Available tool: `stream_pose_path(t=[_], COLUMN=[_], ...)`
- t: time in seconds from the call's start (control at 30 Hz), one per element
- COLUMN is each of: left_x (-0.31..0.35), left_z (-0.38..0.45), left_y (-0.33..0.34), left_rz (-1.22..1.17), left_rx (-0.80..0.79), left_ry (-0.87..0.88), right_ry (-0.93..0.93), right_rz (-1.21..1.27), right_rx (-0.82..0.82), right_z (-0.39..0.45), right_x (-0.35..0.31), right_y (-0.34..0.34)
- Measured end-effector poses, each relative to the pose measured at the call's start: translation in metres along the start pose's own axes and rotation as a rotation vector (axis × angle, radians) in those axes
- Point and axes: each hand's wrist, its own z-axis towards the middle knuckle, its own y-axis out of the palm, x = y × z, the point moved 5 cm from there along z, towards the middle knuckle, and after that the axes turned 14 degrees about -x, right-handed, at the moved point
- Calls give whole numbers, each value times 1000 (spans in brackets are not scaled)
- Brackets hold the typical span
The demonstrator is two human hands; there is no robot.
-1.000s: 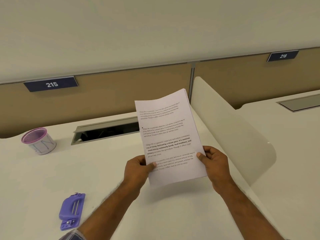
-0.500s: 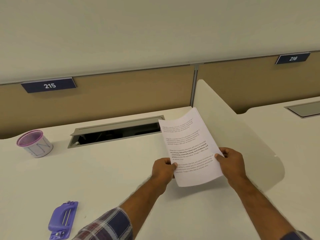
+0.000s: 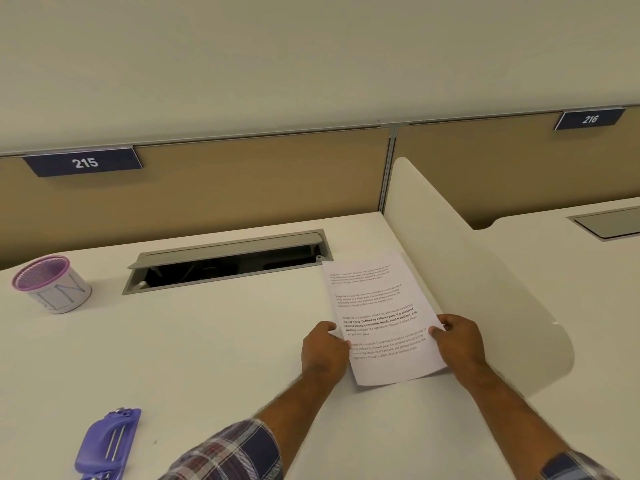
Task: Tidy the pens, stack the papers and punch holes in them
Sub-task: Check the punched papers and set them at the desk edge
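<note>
**Papers held at the desk's right edge, both hands on the stack**

Across the whole lower part of the view runs the white desk [image 3: 180, 358], and everything I am working with sits on it. Along its back edge stands a tan partition [image 3: 242, 188] carrying a dark number plate [image 3: 85, 162] that reads 215. Near the back edge, about midway along, is a grey cable hatch [image 3: 228, 261] with its lid propped open over a dark slot. Along the right edge rises a white curved divider [image 3: 467, 271].

Beside that divider, toward the back right corner of the desk, lie the papers [image 3: 381, 317], printed side up with their near end turned slightly to the right. Their far corner reaches just beside the hatch's right end. Whether the near end is flat on the desk or lifted a little, I cannot tell.

I have my left hand [image 3: 323, 351] closed on the stack's left edge, thumb on top. I have my right hand [image 3: 459, 344] closed on the right edge likewise, thumb on the printed face. Plaid sleeves cover both my forearms.

At the front left corner lies the purple hole punch [image 3: 107, 445], well apart from the papers. Near the back left corner stands the pen cup [image 3: 53, 284], white with a purple mesh rim.
</note>
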Motion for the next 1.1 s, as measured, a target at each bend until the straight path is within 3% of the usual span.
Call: stream_pose_path(t=[0.33, 0.57, 0.77, 1.1], left_x=[-3, -8, -20, -70], left_z=[4, 0, -20, -91], left_y=[2, -4, -39, -147], left_rz=[113, 171, 296, 659], left_rx=[-13, -23, 42, 312], left_ry=[31, 85, 190, 438], right_ry=[95, 98, -42, -296], right_rz=[-149, -452, -529, -499], right_rx=[-3, 53, 77, -71], right_z=[4, -18, -52, -129], right_x=[7, -7, -30, -67], right_y=[2, 3, 20, 109])
